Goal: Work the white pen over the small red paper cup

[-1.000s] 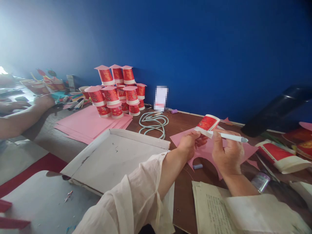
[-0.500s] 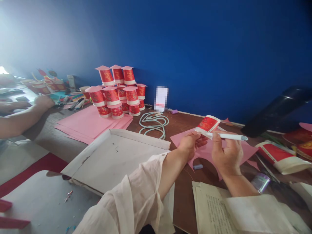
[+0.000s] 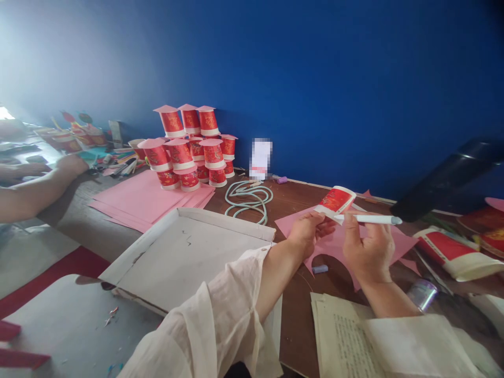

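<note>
My left hand (image 3: pixel 309 231) is closed on a cut piece of red and white paper cup (image 3: pixel 336 199), held tilted above a sheet of pink paper (image 3: pixel 289 227) with a curved cut-out. In my right hand (image 3: pixel 370 249) is a white marker pen (image 3: pixel 378 219), lying nearly level with its tip at the cup piece's lower white edge. Whether the tip touches the piece I cannot tell. A small purple pen cap (image 3: pixel 319 269) lies on the table below my hands.
Red paper cups (image 3: pixel 212 155) with pink tops stand stacked by the blue wall, near pink sheets (image 3: pixel 157 202), a coiled cable (image 3: pixel 248 197) and a white box lid (image 3: pixel 205 257). At right are a cut cup (image 3: pixel 457 252) and a black bottle (image 3: pixel 444 178). Another person's arm (image 3: pixel 35 189) rests far left.
The marker pen and my right hand have shifted very slightly. My left hand and the cup piece look the same.
</note>
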`<state>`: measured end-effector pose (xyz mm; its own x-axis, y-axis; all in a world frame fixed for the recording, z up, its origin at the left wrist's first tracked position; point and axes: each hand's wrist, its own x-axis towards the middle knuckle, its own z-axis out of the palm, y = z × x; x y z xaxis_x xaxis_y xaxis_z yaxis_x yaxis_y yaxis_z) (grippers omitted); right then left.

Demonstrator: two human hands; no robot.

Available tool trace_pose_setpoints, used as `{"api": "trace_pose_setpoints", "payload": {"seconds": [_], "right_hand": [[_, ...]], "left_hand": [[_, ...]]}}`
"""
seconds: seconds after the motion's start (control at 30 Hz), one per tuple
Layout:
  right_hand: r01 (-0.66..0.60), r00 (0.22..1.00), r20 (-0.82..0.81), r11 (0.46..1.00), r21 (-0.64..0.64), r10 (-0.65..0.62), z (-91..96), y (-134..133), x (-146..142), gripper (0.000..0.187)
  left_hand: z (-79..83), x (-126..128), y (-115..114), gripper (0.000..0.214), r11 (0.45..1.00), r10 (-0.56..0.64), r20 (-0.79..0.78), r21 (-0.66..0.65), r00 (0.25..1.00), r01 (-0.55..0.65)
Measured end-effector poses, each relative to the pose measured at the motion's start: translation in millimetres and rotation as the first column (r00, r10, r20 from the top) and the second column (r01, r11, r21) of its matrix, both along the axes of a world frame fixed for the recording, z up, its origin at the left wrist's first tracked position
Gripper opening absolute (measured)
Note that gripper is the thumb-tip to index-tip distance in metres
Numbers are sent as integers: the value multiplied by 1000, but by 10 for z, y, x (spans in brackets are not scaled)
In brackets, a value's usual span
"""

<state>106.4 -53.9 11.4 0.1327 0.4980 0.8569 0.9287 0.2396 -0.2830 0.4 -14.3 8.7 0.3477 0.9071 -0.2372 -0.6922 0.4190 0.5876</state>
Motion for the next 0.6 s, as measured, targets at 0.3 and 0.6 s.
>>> {"api": "trace_pose_setpoints", "payload": {"seconds": [0.3,0.6], "right_hand": [[45,999,-33,998,35,-43,26,-14,-3,27],[29,999,-43,998,61,-26,41,-15,-13,24]], "left_hand": [[17,-14,-12,12,1000,-17,23,-9,1000,18],[42,-32,-20,13,1000,-19,19,-24,1000,20]]}}
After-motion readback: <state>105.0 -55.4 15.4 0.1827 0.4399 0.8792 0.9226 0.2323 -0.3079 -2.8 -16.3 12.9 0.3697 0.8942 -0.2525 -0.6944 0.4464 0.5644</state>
